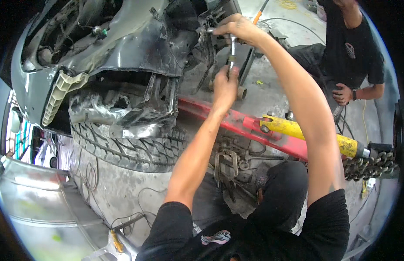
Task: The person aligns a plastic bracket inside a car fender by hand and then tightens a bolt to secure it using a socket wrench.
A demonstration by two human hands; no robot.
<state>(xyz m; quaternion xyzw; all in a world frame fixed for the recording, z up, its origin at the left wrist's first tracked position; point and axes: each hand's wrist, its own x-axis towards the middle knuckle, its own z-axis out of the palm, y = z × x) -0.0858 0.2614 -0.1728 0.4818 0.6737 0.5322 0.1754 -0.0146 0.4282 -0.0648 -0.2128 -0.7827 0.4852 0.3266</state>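
Note:
A long chrome tool [233,48], which looks like a ratchet or socket bar, is held beside the torn front end of a dark grey car body [136,50]. My left hand [225,89] is closed round its near end, thumb lying along the metal. At the far end my right hand [241,30] curls over the tool's head, fingers bent toward the bent metal of the body. What the tool's head engages is hidden by my right hand and the metal.
Below runs a red beam [243,124] with a yellow cylinder [293,128] and a heavy chain [376,164]. A tyre [128,150] stands left; loose tools [230,167] lie between my legs. Another person [354,52] is at the right. Cables [89,178] trail over the floor.

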